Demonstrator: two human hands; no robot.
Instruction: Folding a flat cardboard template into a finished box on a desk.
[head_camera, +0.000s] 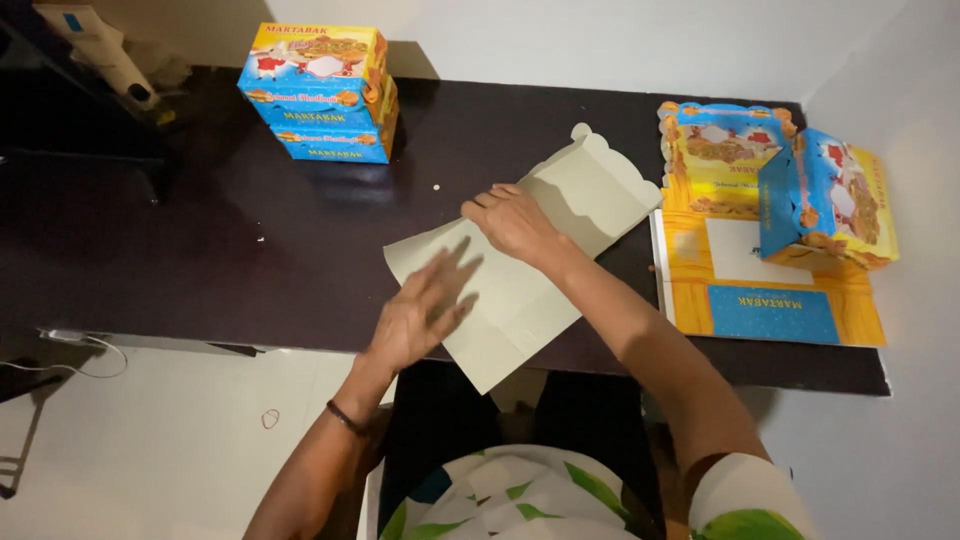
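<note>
A flat, unfolded cardboard box blank (590, 200) lies plain side up on the dark table (200, 250), with a scalloped flap at its far end. My left hand (425, 305) rests flat on the near part of the blank, fingers spread and blurred. My right hand (512, 222) presses down on the blank's middle with fingers bent along a crease. Neither hand encloses anything.
Two folded blue-and-yellow printed boxes (320, 90) are stacked at the table's far left. At the right lie a pile of flat printed blanks (770, 300) and a half-folded printed box (830, 195) on top. The table's near edge is by my body; a white wall is on the right.
</note>
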